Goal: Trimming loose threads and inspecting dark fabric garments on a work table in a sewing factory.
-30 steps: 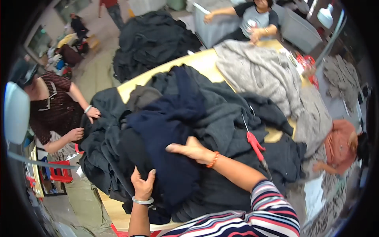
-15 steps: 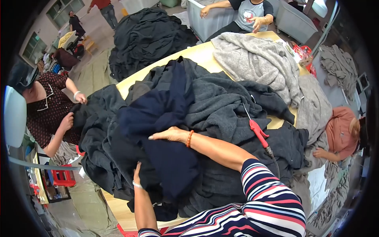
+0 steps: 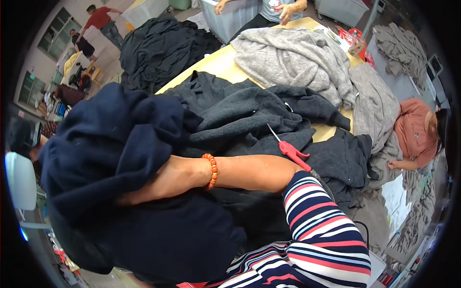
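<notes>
A bulky navy knit garment (image 3: 120,129) is raised close in front of me and fills the left of the view. My right hand (image 3: 165,180), with an orange bead bracelet at the wrist, has its fingers sunk into the folds and grips the cloth. My left hand is hidden behind the bundle. Beyond my right forearm lies a heap of dark grey knit garments (image 3: 240,113). On that heap rests a red air blow gun (image 3: 292,153) with a thin metal nozzle, its hose running toward my sleeve.
Light grey knit cloth (image 3: 293,62) is piled on the far right of the wooden table (image 3: 211,67). A big black pile (image 3: 163,50) stands behind it. One person (image 3: 415,134) works at the right, another at the far side; a third, at left, is mostly covered by the bundle.
The navy garment has come up off the heap, toward me and to the left. My right hand has moved left with it. My left hand has gone out of sight.
</notes>
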`<state>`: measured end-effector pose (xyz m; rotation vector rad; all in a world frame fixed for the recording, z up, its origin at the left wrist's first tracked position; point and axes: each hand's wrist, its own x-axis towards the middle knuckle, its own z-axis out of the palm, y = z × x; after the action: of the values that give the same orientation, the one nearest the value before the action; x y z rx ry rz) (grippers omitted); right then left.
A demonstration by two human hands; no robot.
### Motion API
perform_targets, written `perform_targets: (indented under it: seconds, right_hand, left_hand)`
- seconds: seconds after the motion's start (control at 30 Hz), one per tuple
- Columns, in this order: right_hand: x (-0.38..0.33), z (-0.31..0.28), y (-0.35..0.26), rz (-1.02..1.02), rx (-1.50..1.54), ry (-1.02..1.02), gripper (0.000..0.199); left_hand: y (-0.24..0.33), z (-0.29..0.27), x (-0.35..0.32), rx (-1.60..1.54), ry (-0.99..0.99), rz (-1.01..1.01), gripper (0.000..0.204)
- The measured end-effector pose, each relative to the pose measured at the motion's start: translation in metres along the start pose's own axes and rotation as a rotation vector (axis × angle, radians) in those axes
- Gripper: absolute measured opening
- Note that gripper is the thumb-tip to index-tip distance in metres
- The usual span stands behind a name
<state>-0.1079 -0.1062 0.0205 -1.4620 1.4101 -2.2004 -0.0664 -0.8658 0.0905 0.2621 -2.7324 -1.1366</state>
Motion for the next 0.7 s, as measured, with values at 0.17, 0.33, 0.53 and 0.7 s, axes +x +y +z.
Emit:
perform_targets:
  seconds: [0.17, 0.33, 0.53, 0.7]
  right_hand:
    - [-0.008, -0.018, -0.036, -0.167, -0.574, -0.043, 0.017]
    - [-0.04, -0.041, -0.031, -0.541, -0.979, 0.245, 0.027]
    - [-0.051, -0.154, -0.06, -0.097, -1.112, 0.363, 0.034]
    - [-0.087, -0.307, -0.128, -0.553, -1.687, 0.546, 0.04]
  left_hand:
    - [0.007, 0.109, -0.016, 0.249, -0.03, 0.352, 0.043]
    - [0.192, 0.416, -0.101, 0.484, -0.011, 0.724, 0.044]
    - [0.421, 0.545, 0.036, 0.826, 0.123, 1.037, 0.045]
    - [0.554, 0.591, 0.024, 0.75, 0.261, 1.393, 0.043]
